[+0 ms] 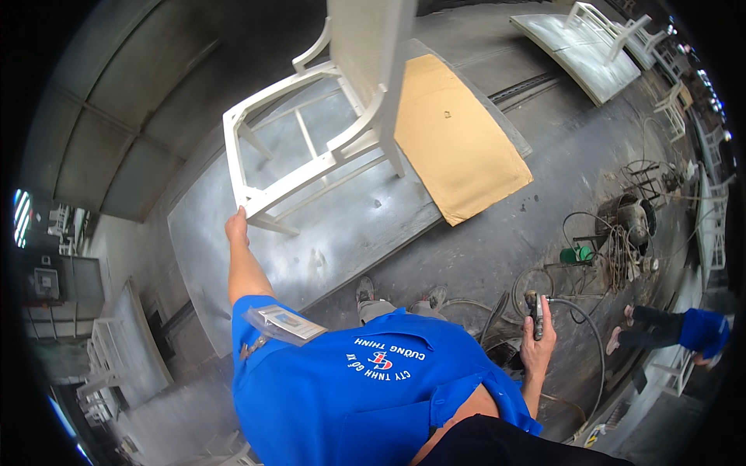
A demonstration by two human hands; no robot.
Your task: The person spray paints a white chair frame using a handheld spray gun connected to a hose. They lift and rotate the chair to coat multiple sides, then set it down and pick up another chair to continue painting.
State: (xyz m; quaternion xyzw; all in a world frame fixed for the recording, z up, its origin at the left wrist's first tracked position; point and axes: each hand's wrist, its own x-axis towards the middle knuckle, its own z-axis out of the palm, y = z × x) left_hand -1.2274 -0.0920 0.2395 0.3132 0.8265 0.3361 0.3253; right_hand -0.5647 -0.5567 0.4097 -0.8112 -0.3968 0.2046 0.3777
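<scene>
A white wooden chair frame with an open seat and curved arms stands on a flat grey metal-topped platform. With my arm stretched forward, my left hand grips the front corner of its seat rail. Down at my right side, my right hand is closed around a dark spray gun with a hose attached. Part of the spray gun is hidden by my fingers. A tan sheet of cardboard lies on the platform to the right of the chair.
Hoses loop across the floor on my right, near a green container and a round metal machine. A co-worker in a blue top is at the far right. More white chairs rest on another platform. Metal panels rise at the left.
</scene>
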